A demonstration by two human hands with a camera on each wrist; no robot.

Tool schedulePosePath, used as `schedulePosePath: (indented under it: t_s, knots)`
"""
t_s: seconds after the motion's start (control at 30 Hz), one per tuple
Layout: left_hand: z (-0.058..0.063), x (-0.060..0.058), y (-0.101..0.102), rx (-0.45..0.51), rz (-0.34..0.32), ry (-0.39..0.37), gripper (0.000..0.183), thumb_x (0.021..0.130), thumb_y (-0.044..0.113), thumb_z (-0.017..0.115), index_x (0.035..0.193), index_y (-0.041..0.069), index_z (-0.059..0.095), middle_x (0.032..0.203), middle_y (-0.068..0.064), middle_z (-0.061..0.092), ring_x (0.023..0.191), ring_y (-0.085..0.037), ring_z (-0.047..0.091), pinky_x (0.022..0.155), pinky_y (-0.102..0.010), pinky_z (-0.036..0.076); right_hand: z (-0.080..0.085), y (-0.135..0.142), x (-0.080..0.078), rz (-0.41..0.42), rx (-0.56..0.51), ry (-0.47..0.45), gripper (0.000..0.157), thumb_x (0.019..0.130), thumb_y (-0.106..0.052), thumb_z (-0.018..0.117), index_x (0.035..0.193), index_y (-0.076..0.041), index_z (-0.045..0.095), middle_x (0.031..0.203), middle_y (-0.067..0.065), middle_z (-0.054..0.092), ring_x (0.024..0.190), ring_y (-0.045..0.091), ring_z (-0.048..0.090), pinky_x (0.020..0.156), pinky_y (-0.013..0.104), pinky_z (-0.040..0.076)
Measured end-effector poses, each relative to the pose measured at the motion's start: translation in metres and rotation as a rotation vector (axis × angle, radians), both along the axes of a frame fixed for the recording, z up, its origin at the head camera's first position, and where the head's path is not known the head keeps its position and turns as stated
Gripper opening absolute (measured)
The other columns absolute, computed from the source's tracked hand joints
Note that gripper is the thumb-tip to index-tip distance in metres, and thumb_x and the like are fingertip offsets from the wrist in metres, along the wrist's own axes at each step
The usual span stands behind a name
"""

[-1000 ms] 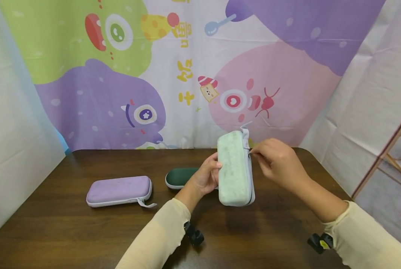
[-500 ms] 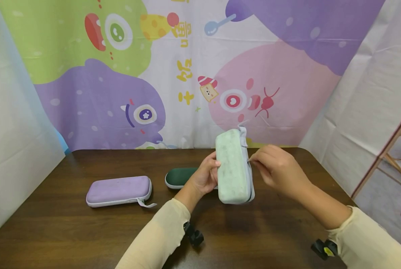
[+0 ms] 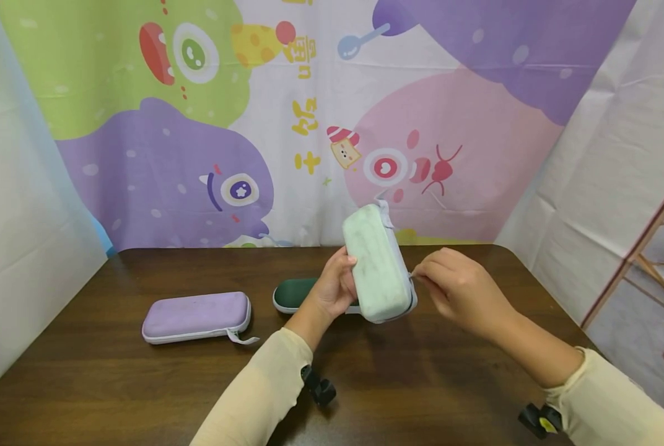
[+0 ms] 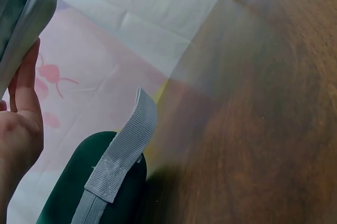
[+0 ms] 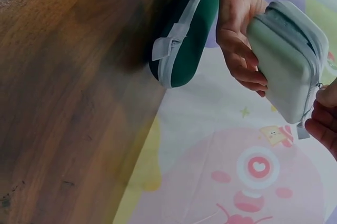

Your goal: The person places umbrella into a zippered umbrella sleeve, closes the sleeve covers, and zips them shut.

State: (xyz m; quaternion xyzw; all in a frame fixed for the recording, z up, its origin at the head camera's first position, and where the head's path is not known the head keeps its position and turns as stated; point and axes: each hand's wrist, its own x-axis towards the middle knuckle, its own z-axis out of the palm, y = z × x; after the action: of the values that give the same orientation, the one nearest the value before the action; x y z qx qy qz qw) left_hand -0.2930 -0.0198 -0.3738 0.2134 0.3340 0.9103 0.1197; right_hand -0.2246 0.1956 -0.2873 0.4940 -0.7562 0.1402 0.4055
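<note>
A pale mint zip case (image 3: 376, 263) is held above the table, its top leaning to the left. My left hand (image 3: 334, 285) grips it from the left side, thumb on the near face and the other fingers behind. At the case's lower right edge, my right hand (image 3: 457, 285) pinches the small zipper pull (image 3: 412, 274). The right wrist view shows the zip of the mint case (image 5: 281, 66) parted along one stretch, with a dark gap. What lies inside cannot be made out. A fabric loop (image 3: 384, 214) sticks out at the upper end.
On the brown table (image 3: 198, 384), a lilac zip case (image 3: 195, 316) lies at the left with its loop toward me. A dark green case (image 3: 293, 293) lies behind my left hand, partly hidden. A cartoon-printed curtain (image 3: 321, 210) hangs behind the table.
The right hand has drawn the zipper pull down along the case's right edge. Meanwhile the left hand has tilted the mint case's top leftward and shifted it slightly left and up.
</note>
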Motion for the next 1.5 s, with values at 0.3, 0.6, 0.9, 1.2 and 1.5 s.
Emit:
schedulePosePath:
  t_s: [0.3,0.6,0.9,1.2,1.5]
  knots:
    - [0.003,0.0,-0.001,0.003,0.103,-0.109,0.024,0.087,0.011,0.046,0.109,0.013,0.056,0.092,-0.001,0.066,0.08,-0.014,0.067,0.068,-0.031,0.056,-0.005,0.004,-0.003,0.0,-0.005,-0.014,0.02,0.07,0.01,0.071,0.086,-0.002,0.068,0.083,0.007,0.065,0.078,0.023,0.061,0.07,0.037,0.051]
    - [0.007,0.0,0.004,-0.048,0.199,-0.185,0.018,0.086,0.012,0.053,0.103,0.01,0.055,0.089,-0.003,0.065,0.076,-0.015,0.065,0.06,-0.03,0.055,-0.012,0.006,0.002,-0.042,-0.03,-0.034,0.022,0.069,0.012,0.074,0.084,-0.003,0.066,0.081,0.004,0.065,0.076,0.02,0.06,0.067,0.035,0.051]
    - [0.011,0.002,0.007,-0.062,0.263,-0.256,0.005,0.088,0.01,0.052,0.089,0.012,0.057,0.088,-0.004,0.063,0.076,-0.016,0.062,0.059,-0.031,0.054,-0.024,0.003,0.009,-0.076,-0.071,-0.066,0.025,0.068,0.014,0.073,0.084,-0.004,0.065,0.08,0.001,0.065,0.073,0.017,0.059,0.065,0.032,0.05]
    - [0.012,0.003,0.011,-0.075,0.298,-0.31,0.008,0.086,0.011,0.058,0.095,0.01,0.057,0.087,-0.004,0.064,0.075,-0.016,0.063,0.059,-0.032,0.054,-0.035,-0.002,0.012,-0.068,-0.105,-0.092,0.026,0.068,0.012,0.074,0.085,-0.005,0.065,0.081,-0.001,0.065,0.071,0.013,0.055,0.062,0.027,0.046]
    - [0.019,0.01,0.021,-0.049,0.337,-0.404,0.018,0.086,0.013,0.062,0.101,0.007,0.056,0.096,-0.008,0.064,0.081,-0.021,0.066,0.068,-0.039,0.056,-0.042,-0.005,0.012,-0.096,-0.116,-0.108,0.025,0.068,0.011,0.075,0.085,-0.005,0.066,0.08,0.0,0.064,0.07,0.011,0.053,0.06,0.025,0.045]
